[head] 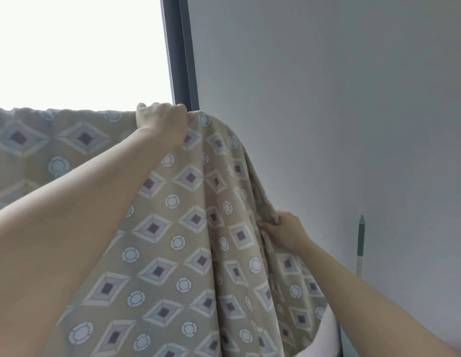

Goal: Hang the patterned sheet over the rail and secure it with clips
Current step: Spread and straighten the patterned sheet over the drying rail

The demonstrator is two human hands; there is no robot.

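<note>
My left hand (pixel 161 122) is reaching up and closing over the top fold of the patterned sheet (pixel 172 240), pinching the cloth where it is draping over what I take to be the rail; the rail itself is hidden under the fabric. My right hand (pixel 283 231) is lower and to the right, fingers curled around a gathered bunch of the sheet's hanging edge. The sheet is tan with diamonds and pale circles, and it is running along the top line to the left in front of a bright window (pixel 77 47), then falling in loose folds in front of me. A dark window frame (pixel 179 52) is standing just behind my left hand, and a grey wall (pixel 327 99) is filling the right side, with a green-handled pole (pixel 361 243) leaning against it.

I judge that I am in the draping step, spreading the right end. No clips are showing. Next I am needing to pull the bunched edge outward until it is hanging flat, then find clips.
</note>
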